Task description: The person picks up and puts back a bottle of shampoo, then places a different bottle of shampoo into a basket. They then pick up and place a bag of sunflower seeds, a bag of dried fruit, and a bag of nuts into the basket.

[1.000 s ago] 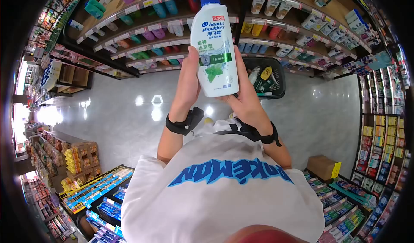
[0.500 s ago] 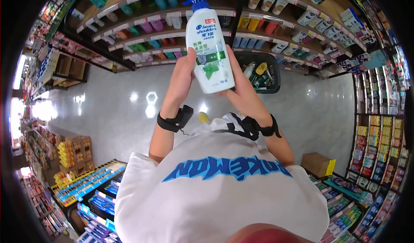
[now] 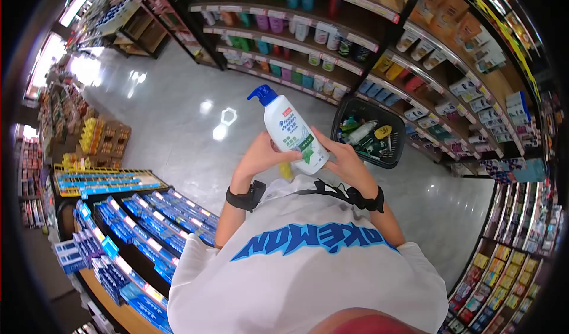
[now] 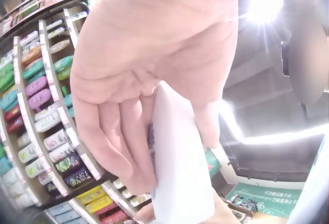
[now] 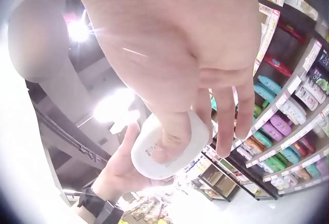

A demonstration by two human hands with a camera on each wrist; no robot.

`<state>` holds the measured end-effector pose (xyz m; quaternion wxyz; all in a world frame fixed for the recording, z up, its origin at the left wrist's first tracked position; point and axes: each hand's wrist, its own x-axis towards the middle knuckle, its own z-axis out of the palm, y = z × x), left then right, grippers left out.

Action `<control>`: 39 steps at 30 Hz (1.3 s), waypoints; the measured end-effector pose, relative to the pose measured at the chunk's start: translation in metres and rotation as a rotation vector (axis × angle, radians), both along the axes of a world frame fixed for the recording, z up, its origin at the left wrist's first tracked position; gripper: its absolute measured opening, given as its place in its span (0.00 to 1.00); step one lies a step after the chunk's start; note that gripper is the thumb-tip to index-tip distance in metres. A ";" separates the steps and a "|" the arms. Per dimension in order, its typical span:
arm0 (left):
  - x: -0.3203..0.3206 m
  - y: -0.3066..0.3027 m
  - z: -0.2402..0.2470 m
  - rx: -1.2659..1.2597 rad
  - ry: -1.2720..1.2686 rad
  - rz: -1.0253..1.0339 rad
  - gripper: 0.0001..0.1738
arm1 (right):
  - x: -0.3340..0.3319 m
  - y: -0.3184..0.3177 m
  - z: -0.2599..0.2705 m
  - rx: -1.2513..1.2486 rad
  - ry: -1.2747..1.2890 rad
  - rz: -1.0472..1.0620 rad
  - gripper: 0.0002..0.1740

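Observation:
A white pump bottle of shampoo with a blue pump top and a green leaf on its label is tilted in front of the chest in the head view. My left hand grips its side, thumb across the label and fingers behind. At the lower right, my right hand holds the bottle near its base. The right wrist view shows that thumb pressed on the white bottle base, while the outer fingers extend past it. In the left wrist view the bottle's plain side lies between thumb and fingers.
A dark shopping basket with several items stands on the floor to the right. Shelves of bottles line the far side. A display of blue boxes is close at the left. More stocked shelves rise at the right.
Both hands have lowered the bottle toward the chest, tilting its top further left. The left thumb now lies over the label. The view has turned, bringing the blue display closer in at left.

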<state>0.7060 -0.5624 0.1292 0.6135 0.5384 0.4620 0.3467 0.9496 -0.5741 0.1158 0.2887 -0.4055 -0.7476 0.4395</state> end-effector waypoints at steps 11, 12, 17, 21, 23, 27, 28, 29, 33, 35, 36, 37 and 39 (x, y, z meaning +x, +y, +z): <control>-0.008 -0.009 -0.003 -0.069 0.062 0.023 0.24 | -0.011 -0.002 0.002 0.039 -0.127 -0.004 0.45; -0.008 -0.007 -0.012 -0.059 0.074 0.006 0.24 | -0.010 -0.002 -0.001 0.028 -0.130 -0.012 0.45; 0.000 0.005 -0.025 -0.040 0.145 -0.105 0.25 | 0.004 -0.008 -0.017 0.037 -0.099 -0.060 0.50; 0.011 0.014 -0.018 -0.003 0.139 -0.136 0.25 | 0.015 -0.009 -0.002 0.084 -0.213 -0.073 0.45; 0.014 0.019 -0.016 0.013 0.146 -0.152 0.25 | 0.017 -0.007 -0.001 0.092 -0.240 -0.098 0.45; 0.015 0.028 -0.007 0.032 0.192 -0.172 0.25 | 0.015 -0.002 0.000 0.086 -0.284 -0.147 0.50; 0.014 0.032 -0.009 0.029 0.214 -0.171 0.25 | 0.013 -0.001 -0.004 0.085 -0.272 -0.160 0.50; 0.014 0.035 -0.011 0.026 0.233 -0.169 0.26 | 0.011 0.001 -0.004 0.083 -0.264 -0.173 0.50; 0.005 0.060 -0.019 0.002 0.181 -0.147 0.27 | -0.003 0.020 0.013 0.119 -0.210 -0.166 0.51; -0.007 0.073 -0.021 -0.006 0.180 -0.171 0.31 | -0.014 0.035 0.019 0.151 -0.164 -0.159 0.51; -0.011 0.079 -0.028 -0.030 0.045 -0.101 0.34 | -0.022 0.040 0.027 0.152 -0.211 -0.181 0.50; -0.017 0.086 -0.041 -0.056 -0.090 -0.029 0.36 | -0.031 0.047 0.030 0.189 -0.215 -0.180 0.50; -0.028 0.097 -0.050 -0.075 -0.255 0.065 0.40 | -0.048 0.059 0.034 0.260 -0.229 -0.178 0.50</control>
